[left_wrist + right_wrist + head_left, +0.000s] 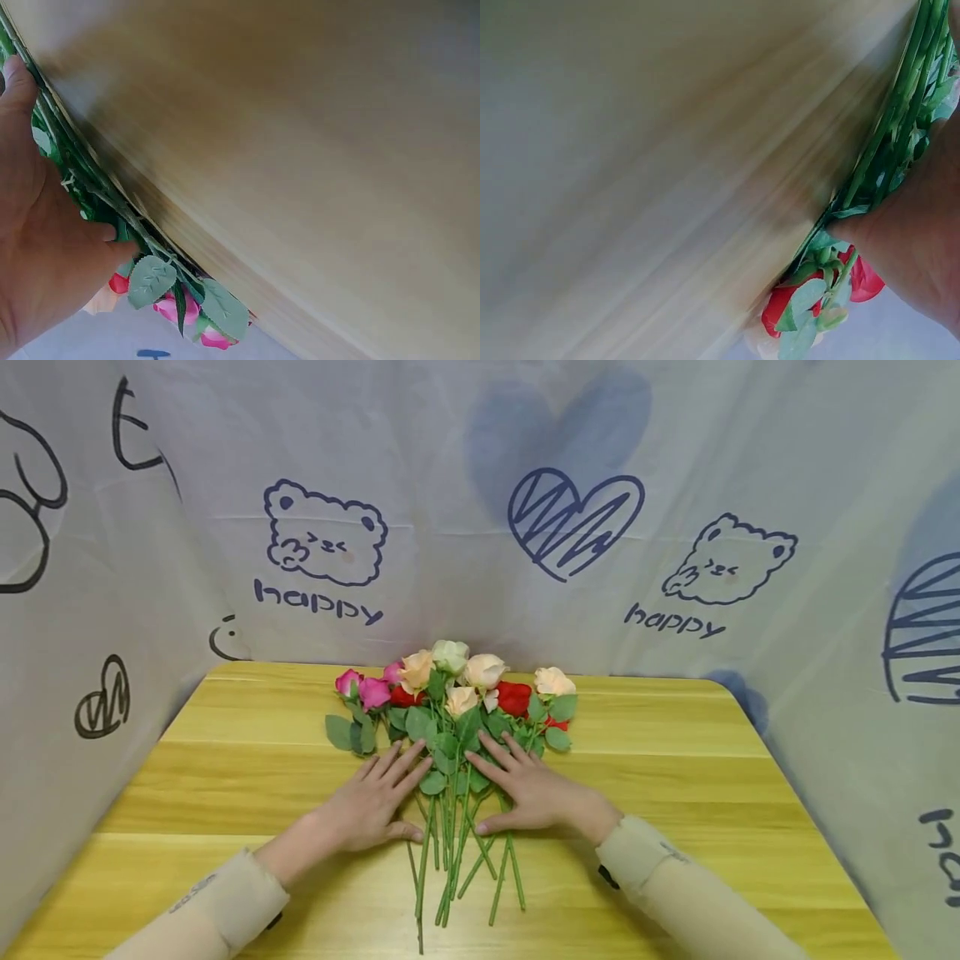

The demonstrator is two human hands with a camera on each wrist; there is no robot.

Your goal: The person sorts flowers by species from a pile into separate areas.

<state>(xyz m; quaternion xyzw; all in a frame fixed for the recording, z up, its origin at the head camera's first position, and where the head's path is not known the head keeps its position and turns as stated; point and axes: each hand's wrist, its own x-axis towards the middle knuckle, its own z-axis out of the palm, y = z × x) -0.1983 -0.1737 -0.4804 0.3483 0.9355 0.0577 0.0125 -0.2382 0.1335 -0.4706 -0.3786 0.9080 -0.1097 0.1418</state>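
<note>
A loose bunch of long-stemmed roses lies on the wooden table, blooms toward the back and green stems (452, 852) pointing to the front. Among the blooms are a pink rose (374, 693), a red rose (513, 699), a peach rose (555, 682) and a pale green-white rose (450, 656). My left hand (371, 802) rests spread over the left side of the stems and leaves, fingers straight. On the right side my right hand (540, 793) lies the same way, its fingertips on the leaves (469, 724). Both wrist views show the hands from the side, along the stems.
The wooden table (660, 827) carries the flowers near its middle. Behind it and on both sides hangs a pale cloth (442, 560) printed with hearts, bears and the word "happy". Light sleeves (232, 902) cover both forearms.
</note>
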